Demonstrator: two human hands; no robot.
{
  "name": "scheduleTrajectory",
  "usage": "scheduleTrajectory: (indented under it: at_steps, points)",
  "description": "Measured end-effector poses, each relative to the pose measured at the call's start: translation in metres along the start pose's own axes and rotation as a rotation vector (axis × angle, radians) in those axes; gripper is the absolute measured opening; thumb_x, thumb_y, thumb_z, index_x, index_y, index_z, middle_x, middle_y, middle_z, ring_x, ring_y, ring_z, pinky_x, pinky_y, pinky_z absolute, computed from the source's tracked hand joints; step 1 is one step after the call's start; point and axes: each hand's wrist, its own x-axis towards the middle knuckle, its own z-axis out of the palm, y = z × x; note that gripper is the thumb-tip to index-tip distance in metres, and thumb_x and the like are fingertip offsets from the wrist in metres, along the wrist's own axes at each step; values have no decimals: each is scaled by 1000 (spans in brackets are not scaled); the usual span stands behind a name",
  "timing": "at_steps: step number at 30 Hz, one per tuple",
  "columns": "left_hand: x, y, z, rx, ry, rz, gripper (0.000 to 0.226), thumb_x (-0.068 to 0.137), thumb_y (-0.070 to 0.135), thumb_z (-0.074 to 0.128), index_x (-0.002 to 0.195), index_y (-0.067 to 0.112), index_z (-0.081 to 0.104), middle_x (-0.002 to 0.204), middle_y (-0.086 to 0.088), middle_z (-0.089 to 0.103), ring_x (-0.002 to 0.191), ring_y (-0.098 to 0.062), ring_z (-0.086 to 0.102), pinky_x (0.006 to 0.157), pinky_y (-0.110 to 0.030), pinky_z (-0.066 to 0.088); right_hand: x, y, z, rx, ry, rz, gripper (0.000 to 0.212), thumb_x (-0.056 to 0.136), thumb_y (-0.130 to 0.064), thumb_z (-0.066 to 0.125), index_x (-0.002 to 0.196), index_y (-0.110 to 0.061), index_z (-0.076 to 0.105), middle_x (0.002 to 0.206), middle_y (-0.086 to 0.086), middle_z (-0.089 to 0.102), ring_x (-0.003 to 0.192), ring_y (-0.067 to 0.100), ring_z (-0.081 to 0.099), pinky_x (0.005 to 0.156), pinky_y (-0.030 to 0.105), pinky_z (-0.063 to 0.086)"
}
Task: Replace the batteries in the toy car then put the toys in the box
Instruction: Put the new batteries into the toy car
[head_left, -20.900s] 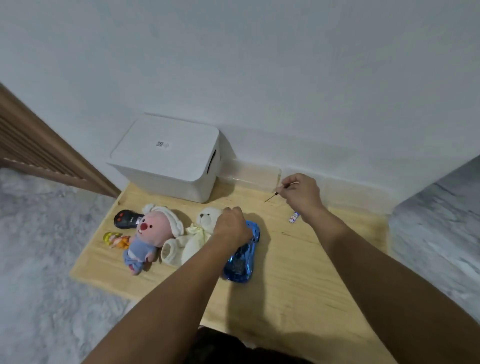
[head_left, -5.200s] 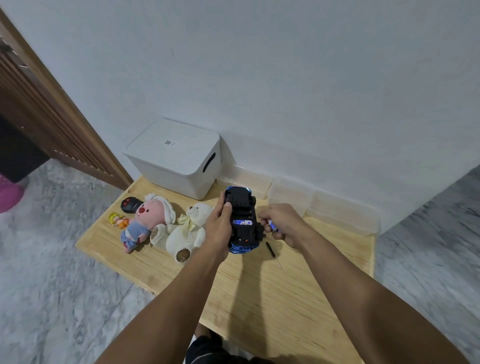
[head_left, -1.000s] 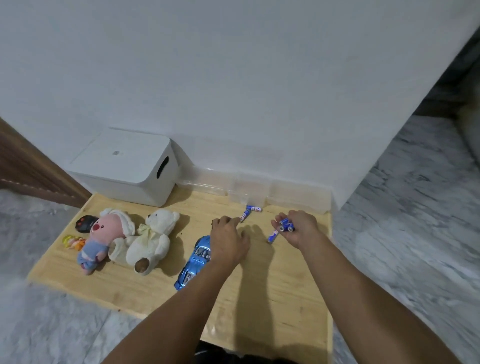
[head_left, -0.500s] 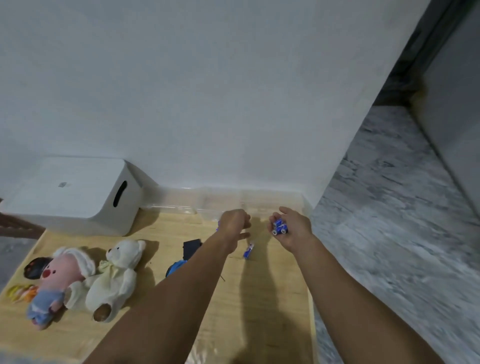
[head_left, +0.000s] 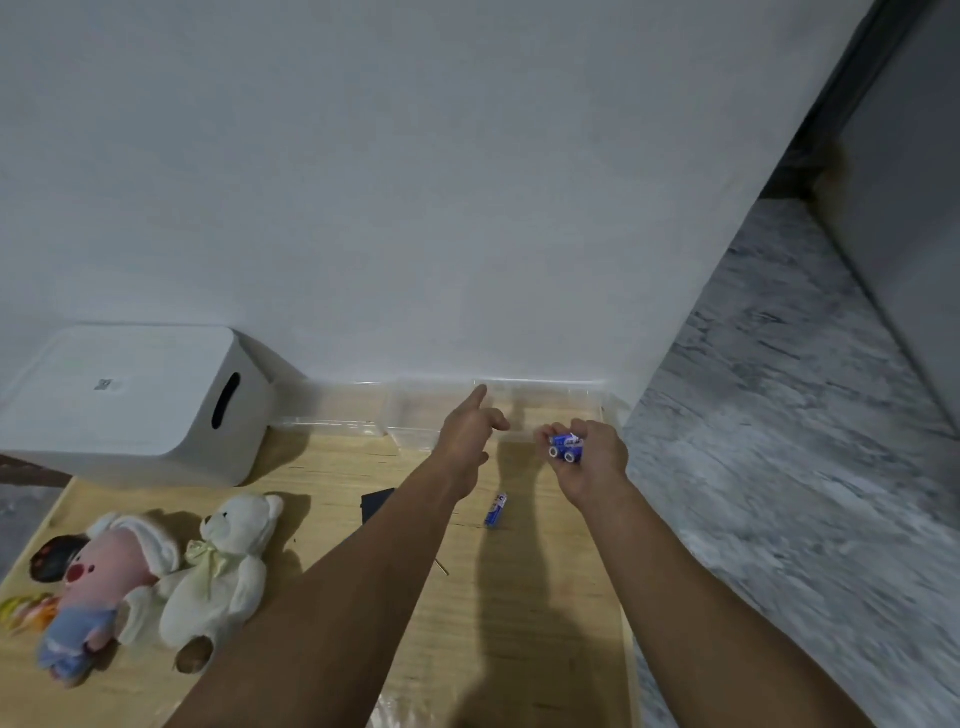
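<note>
Right hand (head_left: 587, 457) is curled, palm up, around a small bundle of blue-and-white cylindrical batteries (head_left: 566, 448); their metal ends face the camera. Left hand (head_left: 467, 434) holds nothing: forefinger stretched toward the clear plastic trays (head_left: 415, 415) along the wall, other fingers loosely bent. One more blue battery (head_left: 496, 510) lies loose on the pale wooden worktop (head_left: 545, 623), between the two forearms.

The toy car is not clearly visible; the left forearm covers that part of the worktop. A small black flat piece (head_left: 375, 505) shows beside that arm, possibly the battery cover, though I cannot confirm it.

Handling, as judged: batteries are hard, smooth and round, likely to roll once set down and to slip from a loose fist. Best pinched one at a time around the barrel, ends left free for seating. The plush toys should be light and soft and can be taken anywhere on the body.

At the left edge lie a white plush bear (head_left: 218, 566), a pink plush doll in blue clothes (head_left: 88, 587), a dark round object (head_left: 49, 558) and a small yellow-orange toy (head_left: 23, 613). The white lidded plastic box (head_left: 130, 400), with a slot handle, stands closed at the back left against the plain white wall (head_left: 415, 182). Grey marbled floor (head_left: 779, 467) runs to the right.
</note>
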Motion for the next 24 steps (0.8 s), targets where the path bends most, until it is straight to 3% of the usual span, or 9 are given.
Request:
scheduleTrajectory:
  at_steps: [3, 7, 14, 16, 18, 21, 22, 23, 24]
  points:
    - [2, 0, 1, 7, -18, -16, 73, 86, 6, 53, 150, 33, 31, 150, -6, 38, 134, -25, 40, 104, -44, 32, 2, -6, 4, 65, -9, 2, 23, 88, 3, 42, 109, 6, 50, 107, 25, 50, 93, 41, 56, 92, 53, 52]
    - [2, 2, 1, 5, -21, -25, 73, 87, 8, 53, 151, 34, 29, 150, -5, 39, 135, -27, 39, 104, -46, 29, 2, -14, 8, 109, -30, 17, 7, 90, -3, 45, 86, 0, 49, 98, 18, 47, 89, 40, 55, 97, 56, 47]
    - [5, 1, 2, 11, -21, -32, 74, 86, 8, 54, 151, 32, 28, 151, -4, 38, 136, -26, 38, 101, -45, 29, 0, -14, 10, 47, -22, 1, 6, 89, -5, 47, 87, -3, 52, 101, 18, 48, 80, 36, 58, 92, 52, 52]
    - [6, -1, 2, 18, -23, -36, 75, 84, 9, 56, 151, 26, 29, 153, -4, 35, 137, -27, 37, 99, -43, 30, 1, -15, 9, -27, 23, -30, 6, 91, -5, 50, 90, -2, 54, 101, 18, 49, 85, 37, 62, 91, 49, 53]
    - [5, -4, 2, 42, 22, -36, 68, 81, 8, 57, 146, 9, 37, 153, -9, 37, 131, -29, 42, 96, -43, 35, 5, -16, 6, -105, 79, -96, 13, 92, -10, 57, 97, 2, 59, 97, 17, 51, 90, 34, 65, 86, 46, 56]
    - [6, -11, 0, 179, 181, 66, 46, 79, 6, 56, 120, -15, 50, 123, -33, 52, 102, -41, 57, 81, -35, 44, 14, -15, -3, -285, 181, -246, 28, 89, -11, 65, 109, 7, 59, 82, 13, 60, 78, 28, 68, 75, 41, 60]
    - [5, -12, 1, 308, 243, 139, 29, 82, 5, 54, 104, -11, 61, 117, -30, 50, 107, -44, 52, 72, -30, 41, 17, -15, -5, -358, 212, -287, 33, 87, -10, 66, 116, 3, 58, 84, 14, 63, 71, 24, 68, 72, 41, 60]
    - [1, -12, 0, 439, 289, 212, 13, 84, 5, 53, 88, 0, 65, 88, -23, 61, 83, -37, 55, 70, -27, 39, 20, -15, -6, -432, 238, -314, 36, 86, -10, 68, 119, -1, 57, 90, 15, 65, 62, 20, 66, 71, 41, 61]
    - [0, -14, -1, 561, 307, 290, 14, 86, 6, 54, 90, 10, 66, 90, -1, 54, 83, -18, 48, 75, -26, 42, 23, -15, -9, -504, 258, -339, 34, 85, -10, 69, 116, -6, 58, 94, 14, 66, 55, 16, 62, 70, 43, 61]
